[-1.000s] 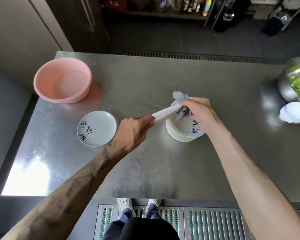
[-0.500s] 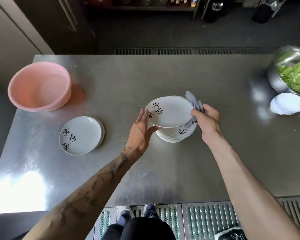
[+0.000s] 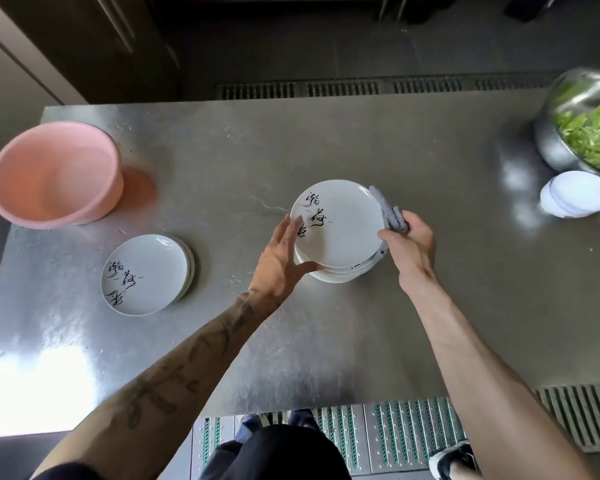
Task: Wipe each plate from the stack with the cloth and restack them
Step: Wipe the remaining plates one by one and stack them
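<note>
On the steel table [image 3: 326,133] the plate [image 3: 340,223], edge-on a second ago, now lies face up just above the stack [image 3: 340,276], left hand [image 3: 278,261] bracing its rim with straight fingers, right hand [image 3: 409,244] clamping the cloth [image 3: 390,213] over the opposite rim, so it likely joins the wiped pile [image 3: 146,271] left of the stack next.

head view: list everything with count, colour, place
middle plate stack: several, white, table centre
round white plate with black lettering: one, held over that stack
left plate stack: few, white, table left
grey cloth: one, at held plate's right rim
pink plastic basin: one, far left
steel bowl of green leaves: one, far right
small white dishes: few, beside that bowl
steel table: one, grey, under everything
left hand: straight fingers on plate's left rim
right hand: grips the cloth
</note>
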Available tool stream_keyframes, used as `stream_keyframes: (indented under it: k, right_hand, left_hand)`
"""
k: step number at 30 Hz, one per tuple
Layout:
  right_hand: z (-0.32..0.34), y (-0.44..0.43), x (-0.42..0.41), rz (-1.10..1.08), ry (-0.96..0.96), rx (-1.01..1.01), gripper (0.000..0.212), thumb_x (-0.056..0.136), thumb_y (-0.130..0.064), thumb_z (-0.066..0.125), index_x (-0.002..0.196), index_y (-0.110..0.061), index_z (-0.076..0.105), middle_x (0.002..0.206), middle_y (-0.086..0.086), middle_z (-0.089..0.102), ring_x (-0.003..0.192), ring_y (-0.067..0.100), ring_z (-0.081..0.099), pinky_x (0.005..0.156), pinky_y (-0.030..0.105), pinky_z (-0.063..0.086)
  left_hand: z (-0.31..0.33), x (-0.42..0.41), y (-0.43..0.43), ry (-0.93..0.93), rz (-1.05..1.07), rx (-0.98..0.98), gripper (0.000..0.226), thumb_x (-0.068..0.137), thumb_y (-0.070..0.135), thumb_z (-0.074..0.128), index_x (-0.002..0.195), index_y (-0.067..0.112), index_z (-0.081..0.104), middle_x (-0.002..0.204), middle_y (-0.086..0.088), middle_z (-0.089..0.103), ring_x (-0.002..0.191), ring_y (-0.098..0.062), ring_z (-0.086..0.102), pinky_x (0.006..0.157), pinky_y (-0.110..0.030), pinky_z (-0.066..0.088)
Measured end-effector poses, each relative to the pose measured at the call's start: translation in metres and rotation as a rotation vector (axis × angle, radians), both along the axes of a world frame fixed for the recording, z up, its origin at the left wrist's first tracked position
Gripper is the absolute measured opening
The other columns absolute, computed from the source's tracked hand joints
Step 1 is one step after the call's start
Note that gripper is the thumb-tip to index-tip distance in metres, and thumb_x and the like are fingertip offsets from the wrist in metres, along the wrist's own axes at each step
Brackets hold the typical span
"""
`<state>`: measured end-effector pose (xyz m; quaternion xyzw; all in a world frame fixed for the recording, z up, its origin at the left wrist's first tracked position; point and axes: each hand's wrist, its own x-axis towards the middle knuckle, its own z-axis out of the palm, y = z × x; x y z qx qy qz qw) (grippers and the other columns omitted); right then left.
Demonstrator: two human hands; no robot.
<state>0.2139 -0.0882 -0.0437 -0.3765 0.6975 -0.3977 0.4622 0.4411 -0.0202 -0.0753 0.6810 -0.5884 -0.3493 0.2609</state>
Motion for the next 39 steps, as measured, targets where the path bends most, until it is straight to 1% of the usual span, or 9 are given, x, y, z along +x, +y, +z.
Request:
stream_keyframes:
  k: [4,7,13,17,21,25,29,33,39]
  right_hand:
    - [0.000,0.006,-0.004,-0.039,-0.024,0.003,0.010,0.077,-0.018,0.076,0.083,-0.023,0.069,0.070,-0.018,0.061,0.064,0.004,0.053,0.061,0.012,0.044]
    - [0.003,0.012,-0.004,-0.042,0.008,-0.025,0.012,0.081,-0.014,0.068,0.073,-0.021,0.063,0.062,-0.017,0.051,0.061,0.007,0.044,0.055,0.016,0.037]
    - [0.022,0.032,0.013,-0.117,0.049,-0.181,0.021,0.083,-0.001,0.064,0.090,-0.018,0.074,0.070,-0.011,0.062,0.059,0.003,0.051,0.057,0.014,0.046]
    - [0.030,0.043,0.048,-0.017,0.022,-0.194,0.017,0.083,-0.005,0.066,0.093,-0.015,0.075,0.075,-0.002,0.066,0.065,0.009,0.054,0.064,0.017,0.048]
    - [0.027,0.055,0.102,0.144,-0.101,-0.135,0.009,0.087,-0.005,0.064,0.078,-0.002,0.066,0.070,0.010,0.068,0.064,0.019,0.058,0.068,0.024,0.050]
    - [0.018,0.069,0.156,0.248,-0.182,-0.094,0.008,0.085,-0.003,0.061,0.078,-0.002,0.065,0.063,0.009,0.067,0.052,0.020,0.052,0.052,0.027,0.050]
    - [0.005,0.080,0.195,0.339,-0.152,-0.047,0.012,0.086,-0.004,0.059,0.075,-0.001,0.064,0.069,0.018,0.069,0.047,0.017,0.049,0.048,0.023,0.045]
    - [-0.010,0.089,0.216,0.358,-0.172,0.034,0.010,0.085,-0.001,0.057,0.079,0.000,0.065,0.074,0.029,0.064,0.047,0.023,0.045,0.042,0.026,0.042]
    - [-0.024,0.103,0.223,0.376,-0.108,0.079,0.012,0.085,0.001,0.057,0.077,0.000,0.066,0.072,0.029,0.063,0.047,0.023,0.047,0.041,0.029,0.045]
  left_hand:
    - [-0.005,-0.003,0.003,-0.052,-0.033,0.021,0.101,0.081,0.035,0.087,0.162,0.026,0.026,0.170,-0.005,0.022,0.152,-0.025,0.030,0.120,-0.036,0.030]
    - [-0.006,-0.004,0.005,-0.069,-0.049,0.029,0.100,0.085,0.037,0.083,0.163,0.027,0.022,0.172,-0.002,0.015,0.154,-0.024,0.027,0.122,-0.038,0.030]
    - [0.001,-0.006,0.008,-0.055,-0.074,0.070,0.101,0.088,0.035,0.080,0.165,0.025,0.014,0.173,0.000,0.006,0.155,-0.023,0.025,0.123,-0.040,0.029]
    - [0.006,0.006,0.019,-0.015,-0.034,0.065,0.093,0.092,0.044,0.074,0.164,0.023,0.019,0.170,0.001,0.021,0.151,-0.021,0.032,0.120,-0.038,0.034]
    - [-0.002,0.060,0.056,-0.090,0.138,-0.053,0.063,0.101,0.040,0.062,0.153,0.014,0.041,0.147,-0.006,0.051,0.131,-0.024,0.051,0.105,-0.040,0.046]
    - [-0.018,0.147,0.094,-0.276,0.401,-0.103,0.031,0.098,0.019,0.064,0.126,0.006,0.058,0.116,-0.012,0.062,0.103,-0.035,0.062,0.085,-0.046,0.051]
    - [-0.034,0.228,0.119,-0.426,0.610,0.166,0.049,0.088,0.015,0.074,0.128,-0.003,0.051,0.127,-0.025,0.051,0.113,-0.044,0.051,0.088,-0.050,0.045]
    - [-0.045,0.277,0.127,-0.292,0.724,0.359,0.053,0.087,0.016,0.076,0.124,-0.005,0.046,0.126,-0.027,0.047,0.117,-0.043,0.047,0.087,-0.045,0.042]
    - [-0.059,0.289,0.127,0.016,0.984,0.342,0.033,0.082,0.006,0.077,0.110,0.003,0.060,0.119,-0.021,0.061,0.107,-0.037,0.061,0.089,-0.045,0.054]
